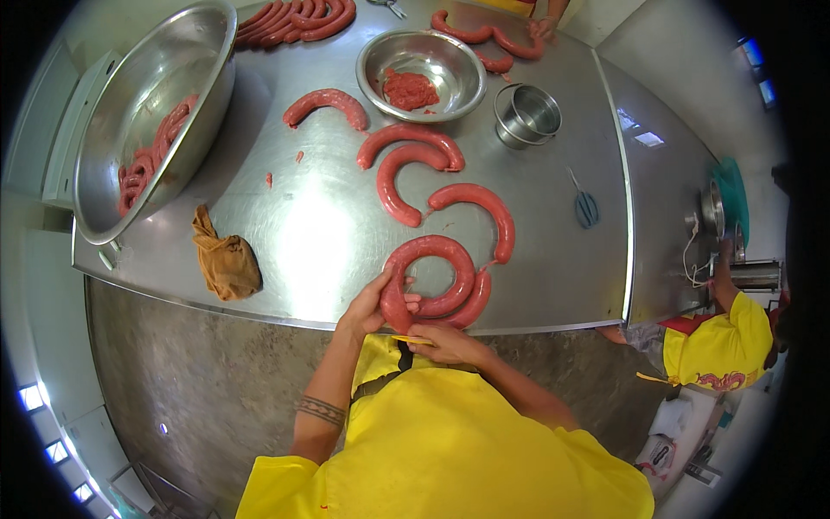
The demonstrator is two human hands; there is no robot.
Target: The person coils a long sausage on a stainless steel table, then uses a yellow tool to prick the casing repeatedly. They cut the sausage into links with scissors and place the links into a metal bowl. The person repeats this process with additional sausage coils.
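Observation:
A long raw red sausage [469,270] lies coiled near the front edge of the steel table, its links joined in a chain. My left hand [373,304] wraps round the coil's left side, fingers showing inside the loop. My right hand [445,344] is closed just below the coil, by the front edge. A thin yellow thing [413,340] shows at its fingers; its kind is unclear. Farther up the table curve more links [399,186], and a separate short sausage [326,102] lies to their left.
A large steel basin [220,95] with sausages stands left; a steel bowl [370,73] holds ground meat. Nearby are a small steel pot [532,112], a brown cloth [226,259] and a blue-handled tool [586,209]. Another person's hand [543,30] touches sausage at the far side; a yellow-shirted person [718,342] works right.

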